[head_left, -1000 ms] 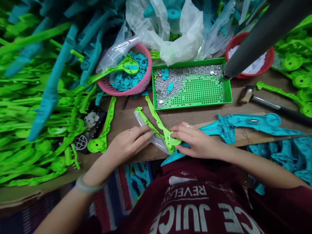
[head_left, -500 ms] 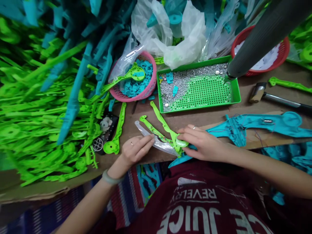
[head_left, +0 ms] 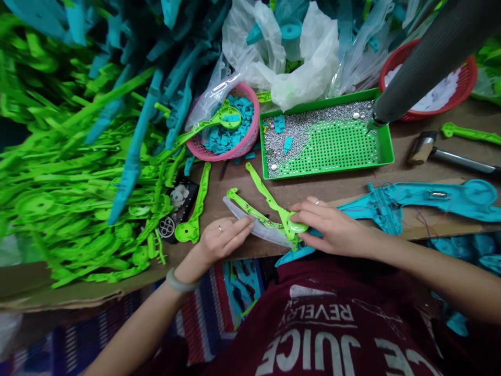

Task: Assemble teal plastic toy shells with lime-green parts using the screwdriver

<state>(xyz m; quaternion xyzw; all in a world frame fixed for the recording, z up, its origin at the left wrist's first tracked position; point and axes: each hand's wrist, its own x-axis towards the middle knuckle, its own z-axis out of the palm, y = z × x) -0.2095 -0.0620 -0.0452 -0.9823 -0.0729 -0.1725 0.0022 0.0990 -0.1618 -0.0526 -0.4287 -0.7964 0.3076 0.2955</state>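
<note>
My right hand (head_left: 326,227) grips the round end of a bright green plastic toy part (head_left: 270,203) that lies on the wooden table (head_left: 336,190) near its front edge. A clear plastic piece (head_left: 258,227) lies under the green part, and my left hand (head_left: 223,237) pinches its left side with fingers and thumb. Both hands sit close together over the table's edge, just above my dark red shirt. A blue plastic shell (head_left: 426,198) with wires lies right of my right hand.
A green tray (head_left: 385,143) of small metal screws stands behind my hands. A pink basket (head_left: 242,149) holds blue bits, a red basket (head_left: 465,89) holds white ones. A large heap of green and blue parts (head_left: 78,172) fills the left. A hammer (head_left: 434,149) and a grey pole (head_left: 426,57) are at right.
The view has shifted so everything sits further right in frame. My left hand has slid a little along the clear piece; my right hand keeps its grip on the green part.
</note>
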